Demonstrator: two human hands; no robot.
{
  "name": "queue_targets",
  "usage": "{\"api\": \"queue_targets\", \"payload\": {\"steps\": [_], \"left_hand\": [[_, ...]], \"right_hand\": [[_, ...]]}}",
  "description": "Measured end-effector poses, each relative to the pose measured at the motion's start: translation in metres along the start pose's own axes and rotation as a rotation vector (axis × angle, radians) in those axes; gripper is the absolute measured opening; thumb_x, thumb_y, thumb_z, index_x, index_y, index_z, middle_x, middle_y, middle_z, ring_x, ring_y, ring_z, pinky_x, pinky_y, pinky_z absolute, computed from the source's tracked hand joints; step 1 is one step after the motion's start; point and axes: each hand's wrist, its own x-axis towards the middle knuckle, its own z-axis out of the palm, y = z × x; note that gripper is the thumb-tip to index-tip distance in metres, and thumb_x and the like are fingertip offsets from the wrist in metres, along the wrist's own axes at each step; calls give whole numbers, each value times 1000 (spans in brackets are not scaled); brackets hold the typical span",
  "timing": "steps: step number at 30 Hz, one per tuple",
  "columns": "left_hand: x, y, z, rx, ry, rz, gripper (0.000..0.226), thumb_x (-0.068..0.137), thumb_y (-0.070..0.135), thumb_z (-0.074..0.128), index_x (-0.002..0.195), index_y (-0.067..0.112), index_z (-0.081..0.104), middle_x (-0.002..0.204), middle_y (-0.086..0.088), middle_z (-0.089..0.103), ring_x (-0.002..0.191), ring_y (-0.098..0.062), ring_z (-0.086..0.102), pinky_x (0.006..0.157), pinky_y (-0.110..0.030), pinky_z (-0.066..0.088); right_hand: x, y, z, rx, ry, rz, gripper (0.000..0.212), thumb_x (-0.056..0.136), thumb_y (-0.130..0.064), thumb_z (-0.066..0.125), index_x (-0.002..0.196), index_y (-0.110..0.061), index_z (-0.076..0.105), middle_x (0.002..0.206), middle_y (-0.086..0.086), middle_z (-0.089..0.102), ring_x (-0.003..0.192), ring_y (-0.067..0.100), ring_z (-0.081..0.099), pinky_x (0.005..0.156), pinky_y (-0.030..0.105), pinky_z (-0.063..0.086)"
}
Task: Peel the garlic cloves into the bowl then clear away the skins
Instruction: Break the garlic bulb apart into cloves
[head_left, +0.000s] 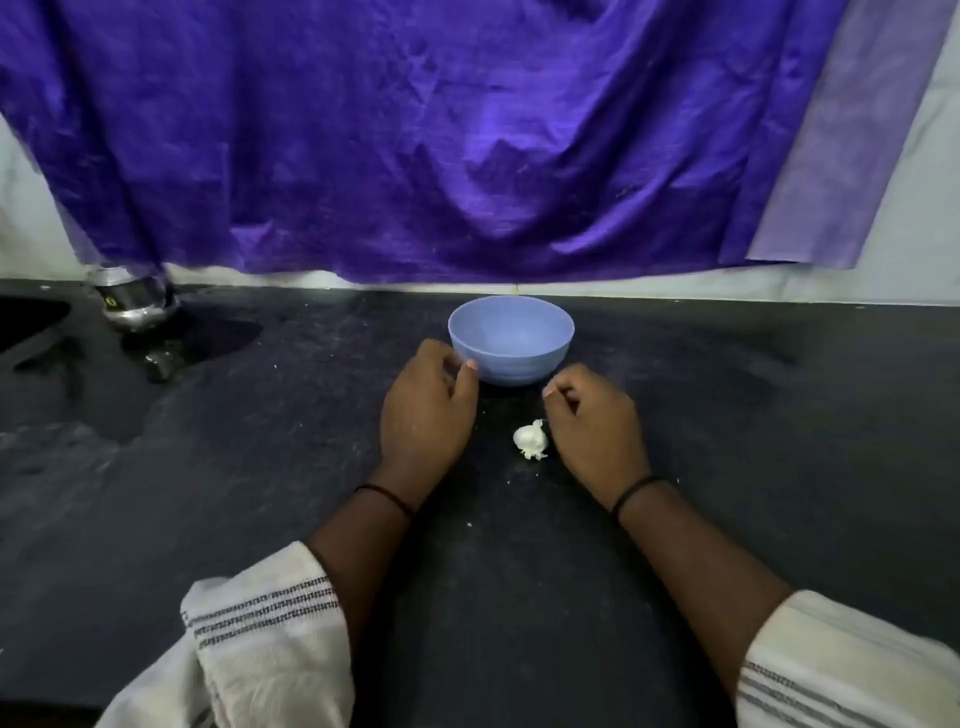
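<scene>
An empty blue bowl stands on the dark counter, near the back wall. A small white garlic bulb, with its papery skin on, lies on the counter in front of the bowl, between my hands. My left hand rests on the counter left of the bowl, fingers loosely curled and thumb tip against the bowl's lower left wall. My right hand rests just right of the garlic with its fingers loosely curled, and I see nothing held in it.
A purple cloth hangs over the wall behind the counter. A shiny steel vessel stands at the back left beside a wet patch. Small white flecks dot the counter around the garlic.
</scene>
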Motion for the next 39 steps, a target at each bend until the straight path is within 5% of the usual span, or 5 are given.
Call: {"api": "queue_targets", "payload": {"steps": [7, 11, 19, 24, 39], "left_hand": [[-20, 2, 11, -59, -133, -43, 36, 97, 32, 58, 68, 10, 60, 62, -2, 61, 62, -18, 60, 64, -40, 52], [-6, 7, 24, -197, -158, -192, 37, 97, 31, 58, 71, 7, 68, 58, -4, 65, 47, -10, 57, 59, -35, 55], [2, 3, 43, -254, -167, -193, 35, 95, 30, 61, 74, 4, 70, 61, -4, 67, 49, -7, 56, 55, -32, 51], [-2, 5, 40, -265, -250, -151, 32, 96, 30, 61, 76, 7, 71, 68, -7, 68, 49, -11, 57, 48, -27, 46], [-5, 9, 43, -562, -410, -137, 14, 97, 10, 60, 102, 4, 71, 84, -15, 74, 61, -25, 66, 47, -30, 50]], "right_hand": [[-5, -2, -19, 60, -361, 143, 16, 93, -24, 60, 90, -19, 75, 97, -7, 71, 92, 6, 64, 83, 24, 49], [0, 1, -21, -85, -456, 68, 11, 89, -29, 70, 94, -21, 74, 98, -5, 65, 82, 5, 60, 72, 18, 45], [13, 15, -6, 132, -355, 105, 6, 88, -19, 70, 82, -20, 70, 76, -4, 73, 71, 10, 68, 72, 34, 57], [16, 11, -15, 346, -374, 218, 4, 94, -18, 67, 96, -15, 68, 84, 7, 74, 64, 13, 67, 56, 26, 52], [19, 6, -17, 532, -261, 284, 12, 92, -1, 66, 90, -14, 67, 87, 17, 72, 66, 14, 69, 62, 25, 57]]}}
